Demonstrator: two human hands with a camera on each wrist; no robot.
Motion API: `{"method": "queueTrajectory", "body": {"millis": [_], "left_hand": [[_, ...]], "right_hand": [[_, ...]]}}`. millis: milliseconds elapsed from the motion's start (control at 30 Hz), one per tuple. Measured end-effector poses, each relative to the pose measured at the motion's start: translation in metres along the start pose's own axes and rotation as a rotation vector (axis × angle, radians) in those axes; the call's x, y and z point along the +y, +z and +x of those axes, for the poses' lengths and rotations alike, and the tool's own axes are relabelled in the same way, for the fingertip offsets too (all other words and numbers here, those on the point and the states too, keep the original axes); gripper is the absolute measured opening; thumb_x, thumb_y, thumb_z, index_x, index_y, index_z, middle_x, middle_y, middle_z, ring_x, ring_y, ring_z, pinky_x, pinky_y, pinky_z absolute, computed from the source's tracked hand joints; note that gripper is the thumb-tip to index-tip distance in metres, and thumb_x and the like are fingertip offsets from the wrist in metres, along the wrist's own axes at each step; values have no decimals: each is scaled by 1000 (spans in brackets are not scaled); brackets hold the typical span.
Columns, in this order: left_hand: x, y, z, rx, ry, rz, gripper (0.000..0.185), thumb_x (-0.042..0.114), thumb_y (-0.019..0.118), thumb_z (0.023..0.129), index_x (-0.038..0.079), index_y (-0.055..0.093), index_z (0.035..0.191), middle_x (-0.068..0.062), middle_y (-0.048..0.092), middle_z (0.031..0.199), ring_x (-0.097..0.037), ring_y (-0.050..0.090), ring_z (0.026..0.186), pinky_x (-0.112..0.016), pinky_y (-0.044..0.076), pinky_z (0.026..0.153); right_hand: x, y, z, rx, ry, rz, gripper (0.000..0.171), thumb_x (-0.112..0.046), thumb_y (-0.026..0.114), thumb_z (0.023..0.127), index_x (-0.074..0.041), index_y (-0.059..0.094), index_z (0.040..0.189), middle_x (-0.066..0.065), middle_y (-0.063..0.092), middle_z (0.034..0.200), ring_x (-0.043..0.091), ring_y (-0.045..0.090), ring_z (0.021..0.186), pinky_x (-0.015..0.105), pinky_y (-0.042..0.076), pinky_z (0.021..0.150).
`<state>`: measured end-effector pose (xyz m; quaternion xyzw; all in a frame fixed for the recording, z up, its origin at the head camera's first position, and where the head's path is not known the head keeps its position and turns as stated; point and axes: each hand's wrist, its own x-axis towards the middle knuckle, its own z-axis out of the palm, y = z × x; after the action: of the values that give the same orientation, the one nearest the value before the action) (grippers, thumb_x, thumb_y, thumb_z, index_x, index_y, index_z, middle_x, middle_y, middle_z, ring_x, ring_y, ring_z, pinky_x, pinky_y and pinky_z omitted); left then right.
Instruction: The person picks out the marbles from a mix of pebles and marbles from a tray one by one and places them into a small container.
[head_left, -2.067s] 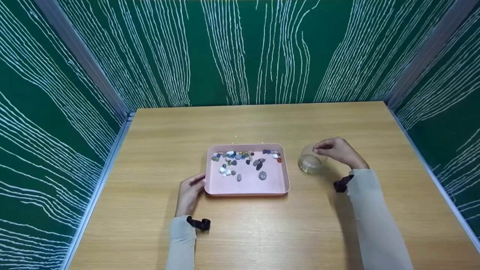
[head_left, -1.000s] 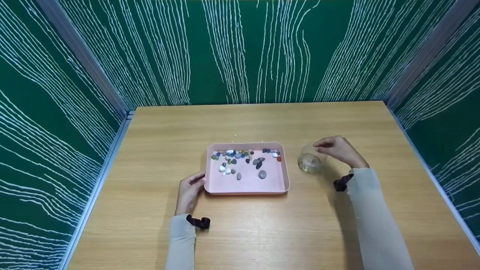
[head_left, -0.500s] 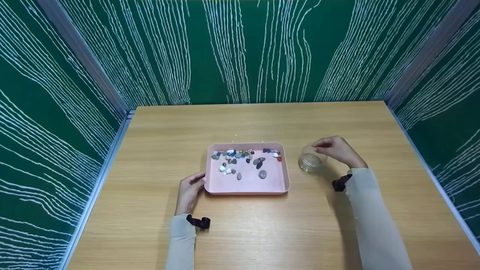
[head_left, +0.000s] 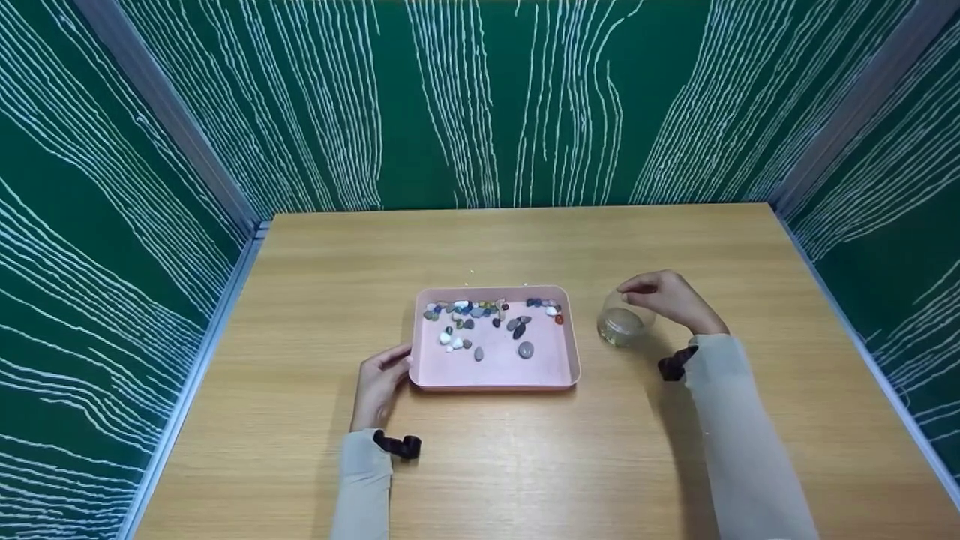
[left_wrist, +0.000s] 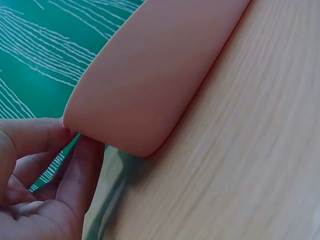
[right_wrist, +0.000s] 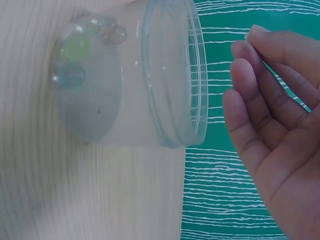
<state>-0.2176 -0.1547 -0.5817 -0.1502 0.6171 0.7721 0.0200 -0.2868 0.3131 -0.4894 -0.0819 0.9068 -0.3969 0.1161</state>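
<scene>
Right hand (head_left: 670,300) shifts slightly toward the pink tray (head_left: 495,376), apparently improving alignment above the clear jar (head_left: 619,330) at the tray's right. Thumb and fingertip meet; any held item is indiscernible. Left hand (head_left: 377,388) pinches the tray's left side.

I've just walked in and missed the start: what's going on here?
A person's left hand pinches the near left corner of a pink tray scattered with pebbles and coloured stones. Their right hand hovers above the mouth of a clear jar standing right of the tray, fingertips drawn together; whether they hold something tiny is unclear. A few coloured balls lie in the jar.
</scene>
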Motion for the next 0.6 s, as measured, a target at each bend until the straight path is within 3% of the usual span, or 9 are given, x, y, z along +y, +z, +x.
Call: {"method": "queueTrajectory", "body": {"millis": [300, 600], "left_hand": [[-1, 0, 0, 8, 17, 16, 34, -12, 58, 86, -15, 58, 120, -28, 61, 122, -14, 63, 93, -19, 55, 77], [0, 0, 0, 1, 10, 8, 35, -12, 58, 86, -15, 58, 120, -28, 60, 124, -14, 63, 94, -20, 55, 78]], "right_hand": [[-8, 7, 9, 5, -16, -9, 26, -20, 61, 94, -5, 69, 115, 18, 66, 118, 29, 62, 106, 47, 51, 95], [-19, 15, 19, 1, -14, 0, 25, -21, 62, 93, -7, 69, 113, 15, 68, 115, 27, 63, 103, 44, 53, 93]]}}
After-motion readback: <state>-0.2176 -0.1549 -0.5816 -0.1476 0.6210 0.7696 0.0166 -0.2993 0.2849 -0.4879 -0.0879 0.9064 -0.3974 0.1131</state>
